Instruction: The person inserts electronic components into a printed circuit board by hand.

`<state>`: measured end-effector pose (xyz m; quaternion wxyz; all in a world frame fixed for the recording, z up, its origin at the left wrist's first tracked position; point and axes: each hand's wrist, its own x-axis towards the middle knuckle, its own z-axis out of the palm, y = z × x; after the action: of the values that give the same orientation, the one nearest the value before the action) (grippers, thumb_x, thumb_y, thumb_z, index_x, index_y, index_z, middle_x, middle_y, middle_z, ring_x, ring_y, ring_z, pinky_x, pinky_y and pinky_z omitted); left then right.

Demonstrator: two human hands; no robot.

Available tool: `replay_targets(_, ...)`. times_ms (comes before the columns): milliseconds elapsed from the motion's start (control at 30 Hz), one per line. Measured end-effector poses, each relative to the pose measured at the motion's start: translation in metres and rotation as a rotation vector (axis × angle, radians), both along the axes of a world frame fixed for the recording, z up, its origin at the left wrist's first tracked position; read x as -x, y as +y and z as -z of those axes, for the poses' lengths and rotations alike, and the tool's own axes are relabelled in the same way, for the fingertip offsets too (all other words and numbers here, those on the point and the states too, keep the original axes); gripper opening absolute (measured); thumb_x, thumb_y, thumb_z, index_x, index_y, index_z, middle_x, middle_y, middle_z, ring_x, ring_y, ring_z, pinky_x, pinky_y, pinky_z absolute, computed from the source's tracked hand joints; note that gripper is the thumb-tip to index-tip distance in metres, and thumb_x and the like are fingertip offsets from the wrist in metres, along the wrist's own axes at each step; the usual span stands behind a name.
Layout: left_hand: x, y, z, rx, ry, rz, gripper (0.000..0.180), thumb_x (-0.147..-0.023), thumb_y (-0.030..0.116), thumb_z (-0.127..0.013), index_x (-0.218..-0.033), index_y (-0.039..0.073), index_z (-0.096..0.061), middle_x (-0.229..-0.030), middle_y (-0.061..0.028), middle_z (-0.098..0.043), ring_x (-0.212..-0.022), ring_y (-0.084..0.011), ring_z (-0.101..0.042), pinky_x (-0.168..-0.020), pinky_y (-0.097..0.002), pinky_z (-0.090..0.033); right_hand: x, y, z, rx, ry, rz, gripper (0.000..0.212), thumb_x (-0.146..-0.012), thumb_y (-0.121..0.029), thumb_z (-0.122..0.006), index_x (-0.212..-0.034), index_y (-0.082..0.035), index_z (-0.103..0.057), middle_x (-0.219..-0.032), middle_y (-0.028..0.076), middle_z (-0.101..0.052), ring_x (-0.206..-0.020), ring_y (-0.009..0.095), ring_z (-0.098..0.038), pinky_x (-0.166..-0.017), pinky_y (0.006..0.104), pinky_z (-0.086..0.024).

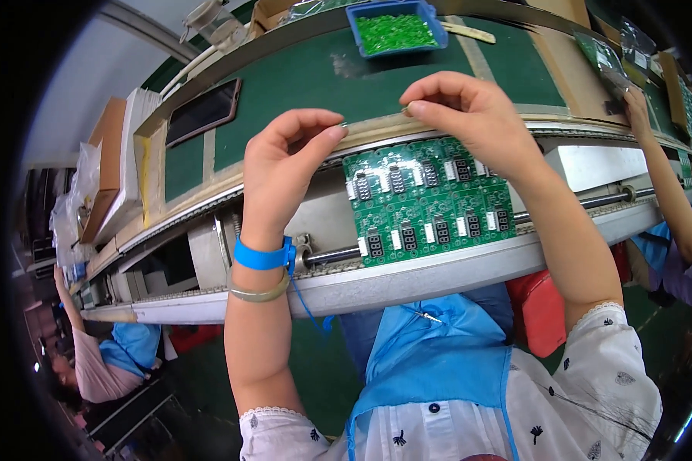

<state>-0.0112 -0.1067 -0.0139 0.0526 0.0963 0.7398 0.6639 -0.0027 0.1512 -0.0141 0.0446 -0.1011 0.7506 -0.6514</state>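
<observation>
A green circuit board panel (430, 203) lies across the conveyor rails in front of me, carrying several black digit displays and white connectors. My left hand (281, 157) hovers above the panel's left far corner, thumb and forefinger pinched on a tiny greenish part (344, 125). Over the panel's far right edge is my right hand (473, 119), its fingertips closed on another tiny part (406, 111), too small to make out its kind. Neither hand touches the panel. A blue wrist strap (261, 254) and a bangle (260, 290) circle my left wrist.
Past the rails, a blue bin (357, 38) holds many small green parts on the green bench (300, 92). A phone (204, 111) lies at the left. Metal rails (423, 284) run along my side. Co-workers' arms (663, 173) appear right and left (68, 302).
</observation>
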Motion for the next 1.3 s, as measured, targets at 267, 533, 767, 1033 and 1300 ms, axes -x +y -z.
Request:
replay_targets(267,-0.002,0.001,-0.002,0.069,0.060,0.052,0.013,-0.090,0.008,-0.078,-0.101,0.001,-0.077,-0.089,0.0006,-0.072,-0.081,-0.0054,-0.064,-0.074,-0.0199,-0.051,0.001,0.001,0.001,-0.070,0.033,-0.021,0.022,-0.095,-0.016,-0.073,-0.113,-0.003,-0.075,-0.104,0.005,-0.074,-0.099,0.013,-0.069,-0.091,0.0275,-0.055)
replay_targets(533,-0.002,0.000,0.000,0.109,0.107,0.083,0.015,-0.091,0.009,-0.076,-0.104,0.001,-0.078,-0.088,0.0011,-0.072,-0.079,-0.0050,-0.061,-0.071,-0.0208,-0.050,-0.002,-0.004,0.001,-0.122,0.064,-0.050,0.023,-0.096,-0.017,-0.072,-0.113,-0.002,-0.075,-0.100,0.005,-0.074,-0.095,0.013,-0.069,-0.088,0.0268,-0.055)
replay_targets(767,-0.005,0.001,0.001,0.119,0.081,0.131,0.015,-0.093,0.008,-0.075,-0.107,0.003,-0.078,-0.089,-0.0001,-0.073,-0.080,-0.0054,-0.062,-0.073,-0.0211,-0.050,-0.008,-0.009,0.001,-0.207,0.125,-0.059,0.022,-0.096,-0.016,-0.071,-0.111,-0.001,-0.075,-0.095,0.004,-0.073,-0.088,0.011,-0.066,-0.082,0.0255,-0.054)
replay_targets(1033,-0.005,-0.001,0.001,0.240,0.093,0.220,0.017,-0.094,0.006,-0.074,-0.109,0.000,-0.075,-0.100,-0.0026,-0.075,-0.093,-0.0088,-0.068,-0.085,-0.0232,-0.055,-0.005,-0.010,0.002,-0.322,0.161,-0.125,0.020,-0.097,-0.016,-0.071,-0.110,-0.001,-0.073,-0.096,0.000,-0.071,-0.088,0.007,-0.063,-0.082,0.0243,-0.051)
replay_targets(1300,-0.006,0.001,0.001,0.308,0.168,0.239,0.016,-0.095,0.008,-0.074,-0.109,0.001,-0.076,-0.098,-0.0011,-0.075,-0.090,-0.0070,-0.067,-0.083,-0.0220,-0.054,-0.009,-0.009,0.008,-0.450,0.154,-0.111,0.020,-0.097,-0.016,-0.070,-0.110,-0.002,-0.072,-0.097,0.001,-0.071,-0.089,0.008,-0.064,-0.082,0.0245,-0.052)
